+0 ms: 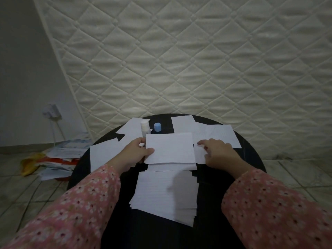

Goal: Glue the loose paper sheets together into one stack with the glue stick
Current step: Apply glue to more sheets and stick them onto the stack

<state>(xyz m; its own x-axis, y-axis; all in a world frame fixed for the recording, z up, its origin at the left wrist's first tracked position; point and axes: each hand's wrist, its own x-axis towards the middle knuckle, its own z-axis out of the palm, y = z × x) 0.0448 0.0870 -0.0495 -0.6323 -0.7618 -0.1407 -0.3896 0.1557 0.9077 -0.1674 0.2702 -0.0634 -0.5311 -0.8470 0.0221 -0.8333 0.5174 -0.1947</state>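
White lined paper sheets lie spread over a round black table (251,151). My left hand (136,151) pinches the left edge of one sheet (170,148) lying on a small pile in the middle. My right hand (219,151) rests with loosely spread fingers on a sheet (199,155) just right of it. A thicker stack of sheets (165,194) lies nearer to me. The white glue stick (145,128) stands uncapped behind my left hand, and its blue cap (157,127) stands beside it.
More loose sheets lie at the left (102,155), back left (131,128) and back right (215,135) of the table. A quilted mattress (197,56) leans behind it. Papers and packets (59,159) lie on the tiled floor at the left, below a wall socket (52,111).
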